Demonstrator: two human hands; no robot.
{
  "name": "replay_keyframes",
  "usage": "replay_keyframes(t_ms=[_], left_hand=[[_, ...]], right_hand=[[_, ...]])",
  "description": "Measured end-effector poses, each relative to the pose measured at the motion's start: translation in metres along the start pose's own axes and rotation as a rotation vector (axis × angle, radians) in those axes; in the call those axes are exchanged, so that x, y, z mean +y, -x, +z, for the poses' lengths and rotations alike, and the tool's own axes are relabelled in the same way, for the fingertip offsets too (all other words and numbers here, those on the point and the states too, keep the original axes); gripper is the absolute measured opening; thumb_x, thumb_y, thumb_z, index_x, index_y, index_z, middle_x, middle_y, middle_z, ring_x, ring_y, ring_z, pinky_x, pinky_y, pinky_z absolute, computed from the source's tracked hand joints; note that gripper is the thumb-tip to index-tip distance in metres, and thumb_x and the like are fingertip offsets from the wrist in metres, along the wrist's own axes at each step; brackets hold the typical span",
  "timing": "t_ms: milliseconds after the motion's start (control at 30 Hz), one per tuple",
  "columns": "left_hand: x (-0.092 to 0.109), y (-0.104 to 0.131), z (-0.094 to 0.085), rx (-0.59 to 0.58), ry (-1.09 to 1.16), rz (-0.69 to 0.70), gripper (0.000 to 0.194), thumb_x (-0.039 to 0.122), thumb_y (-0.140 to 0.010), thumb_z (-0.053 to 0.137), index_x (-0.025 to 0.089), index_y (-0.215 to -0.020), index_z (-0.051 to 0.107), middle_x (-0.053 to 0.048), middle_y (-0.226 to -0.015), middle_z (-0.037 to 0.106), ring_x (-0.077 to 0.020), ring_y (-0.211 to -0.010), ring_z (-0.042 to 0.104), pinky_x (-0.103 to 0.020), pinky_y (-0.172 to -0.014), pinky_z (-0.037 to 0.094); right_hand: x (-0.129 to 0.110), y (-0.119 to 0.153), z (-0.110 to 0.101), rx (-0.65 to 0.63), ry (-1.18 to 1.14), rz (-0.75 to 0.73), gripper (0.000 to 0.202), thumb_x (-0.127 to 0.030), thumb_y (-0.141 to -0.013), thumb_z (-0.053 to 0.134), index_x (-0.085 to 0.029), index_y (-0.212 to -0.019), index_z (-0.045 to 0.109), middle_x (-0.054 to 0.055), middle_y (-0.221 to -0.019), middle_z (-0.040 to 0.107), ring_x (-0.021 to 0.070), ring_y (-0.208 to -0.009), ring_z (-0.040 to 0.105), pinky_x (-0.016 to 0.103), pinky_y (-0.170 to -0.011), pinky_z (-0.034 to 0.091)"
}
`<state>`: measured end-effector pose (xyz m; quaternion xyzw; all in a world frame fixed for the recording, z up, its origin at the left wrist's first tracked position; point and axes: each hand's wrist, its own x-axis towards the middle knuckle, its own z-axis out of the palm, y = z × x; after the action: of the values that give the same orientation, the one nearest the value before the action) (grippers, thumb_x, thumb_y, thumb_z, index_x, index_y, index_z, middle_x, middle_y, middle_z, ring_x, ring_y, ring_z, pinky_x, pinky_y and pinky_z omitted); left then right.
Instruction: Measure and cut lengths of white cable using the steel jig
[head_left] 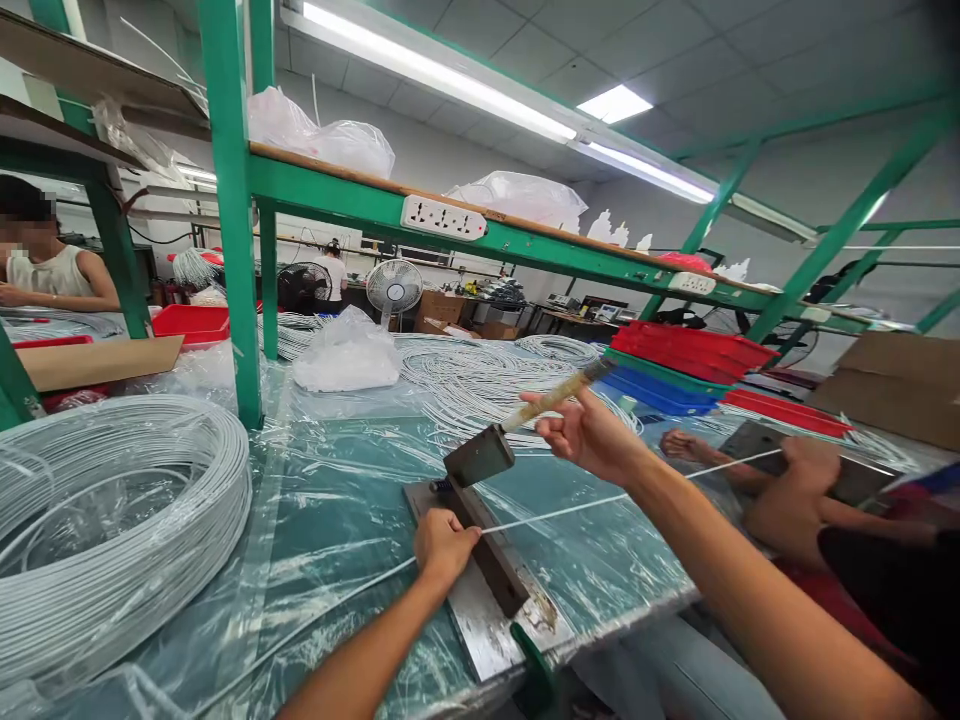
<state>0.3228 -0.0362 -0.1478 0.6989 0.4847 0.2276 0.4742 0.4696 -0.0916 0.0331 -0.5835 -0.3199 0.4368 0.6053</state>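
Observation:
My left hand (445, 545) pinches a white cable (555, 515) low over the bar of a metal bench cutter (491, 565). The cutter has a flat steel base (536, 605) and a raised dark block (480, 455) on its arm. From that block a worn, tape-wrapped lever handle (547, 402) slants up to the right. My right hand (592, 435) is closed at this handle, its thumb side against it and its fingers curled. To the right, the cable runs under my right forearm to a co-worker's hand (810, 460). Its other side trails down-left across the table.
A large coil of white cable (217, 500) lies at the left, with more loose coils (480, 370) behind. Green posts (232, 220) and a shelf (525, 235) frame the bench. Red and blue trays (675, 360) are stacked at the right. A green clamp (534, 660) sits at the front edge.

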Motion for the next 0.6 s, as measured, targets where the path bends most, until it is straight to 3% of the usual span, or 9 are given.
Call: replay_keyframes(t_ms=[100, 200, 300, 367, 433, 533, 600], left_hand=[[0.000, 0.002, 0.000, 0.004, -0.039, 0.017, 0.023, 0.031, -0.067, 0.066, 0.018, -0.052, 0.054, 0.002, -0.056, 0.055, -0.0147, -0.059, 0.052, -0.025, -0.050, 0.026], [0.001, 0.003, -0.001, 0.006, -0.064, 0.041, 0.021, 0.031, -0.068, 0.065, 0.018, -0.054, 0.055, 0.001, -0.057, 0.055, -0.0150, -0.059, 0.053, -0.025, -0.050, 0.025], [0.003, 0.006, -0.003, 0.009, -0.082, 0.057, 0.020, 0.030, -0.069, 0.064, 0.018, -0.055, 0.056, 0.001, -0.058, 0.056, -0.0155, -0.061, 0.053, -0.025, -0.050, 0.024], [0.004, 0.008, -0.004, 0.011, -0.090, 0.060, 0.019, 0.029, -0.069, 0.064, 0.018, -0.056, 0.056, 0.000, -0.058, 0.056, -0.0157, -0.061, 0.054, -0.025, -0.050, 0.024], [0.004, 0.009, -0.005, 0.013, -0.095, 0.063, 0.019, 0.029, -0.069, 0.064, 0.018, -0.056, 0.056, 0.000, -0.057, 0.056, -0.0158, -0.061, 0.054, -0.025, -0.050, 0.025], [0.004, 0.009, -0.005, 0.013, -0.097, 0.070, 0.021, 0.030, -0.070, 0.064, 0.018, -0.054, 0.055, 0.001, -0.056, 0.055, -0.0154, -0.059, 0.053, -0.025, -0.050, 0.025], [0.002, 0.008, -0.004, 0.017, -0.097, 0.071, 0.023, 0.030, -0.069, 0.064, 0.019, -0.053, 0.053, 0.001, -0.056, 0.055, -0.0153, -0.059, 0.053, -0.025, -0.050, 0.024]], right_hand=[[0.025, 0.048, -0.022, 0.032, -0.058, 0.092, 0.048, -0.050, -0.086, 0.039, -0.012, -0.099, 0.065, 0.007, -0.057, 0.062, 0.0071, -0.037, 0.045, 0.016, -0.037, 0.033], [0.050, 0.091, -0.034, 0.035, 0.051, 0.159, 0.037, -0.041, -0.077, 0.059, -0.015, -0.102, 0.066, 0.008, -0.064, 0.065, 0.0069, -0.042, 0.048, 0.015, -0.037, 0.035], [0.066, 0.119, -0.035, 0.033, 0.187, 0.202, 0.049, -0.035, -0.070, 0.068, -0.021, -0.116, 0.057, 0.009, -0.077, 0.067, 0.0065, -0.044, 0.049, 0.014, -0.035, 0.035], [0.072, 0.129, -0.031, 0.018, 0.252, 0.240, 0.056, -0.034, -0.069, 0.069, -0.023, -0.121, 0.052, 0.009, -0.081, 0.066, 0.0074, -0.044, 0.051, 0.016, -0.035, 0.036], [0.077, 0.131, -0.028, -0.001, 0.309, 0.288, 0.052, -0.033, -0.067, 0.068, -0.021, -0.116, 0.052, 0.005, -0.071, 0.062, 0.0073, -0.041, 0.049, 0.016, -0.033, 0.033], [0.086, 0.128, -0.027, -0.049, 0.460, 0.377, 0.038, -0.036, -0.067, 0.061, -0.018, -0.100, 0.054, -0.008, -0.047, 0.040, 0.0031, -0.030, 0.028, 0.015, -0.029, 0.019], [0.091, 0.125, -0.029, -0.067, 0.597, 0.351, 0.031, -0.039, -0.068, 0.059, -0.017, -0.088, 0.053, -0.011, -0.046, 0.028, 0.0026, -0.033, 0.018, 0.017, -0.031, 0.014]])
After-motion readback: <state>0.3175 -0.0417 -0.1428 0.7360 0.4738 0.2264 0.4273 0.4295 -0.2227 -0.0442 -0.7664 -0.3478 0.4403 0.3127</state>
